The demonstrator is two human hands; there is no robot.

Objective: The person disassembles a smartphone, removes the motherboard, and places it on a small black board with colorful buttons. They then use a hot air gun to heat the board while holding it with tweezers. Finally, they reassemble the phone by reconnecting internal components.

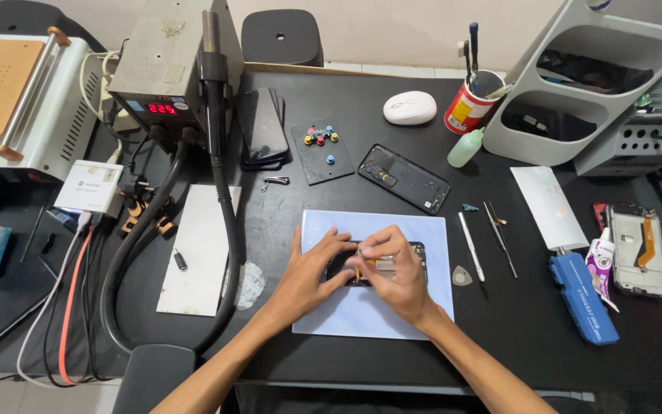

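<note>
Two bare forearms rise from the bottom edge and meet over a pale blue mat (pixel 362 310) on the black table (pixel 545 322). On that mat lies one opened phone (pixel 381 264), dark, lying flat, its back off so that metal parts and a short orange strip show between the fingers. The left hand (pixel 312 268) rests on the phone's left end, fingers curled down on its edge. The right hand (pixel 392 268) bends over the middle, thumb and forefinger pressed together on something very small just above the insides; what it is cannot be made out.

Counted about the table: one black phone back cover (pixel 404 178) lies behind the mat, tilted. One stack of dark phones (pixel 262 126) sits left of it, beside one small black tray (pixel 322 153) carrying several coloured knobs. One white mouse (pixel 410 107), one red can (pixel 469 107) holding tools, and one pale green squeeze bottle (pixel 465 148) stand at the back. Right of the mat lie two thin hand tools (pixel 484 239) and one grey triangular pick (pixel 462 276). Farther right are one blue box-shaped tool (pixel 584 299) and one more opened phone frame (pixel 637 249). On the left stands one grey heat station (pixel 166 69) with a red number display and a thick black hose (pixel 227 222).
</note>
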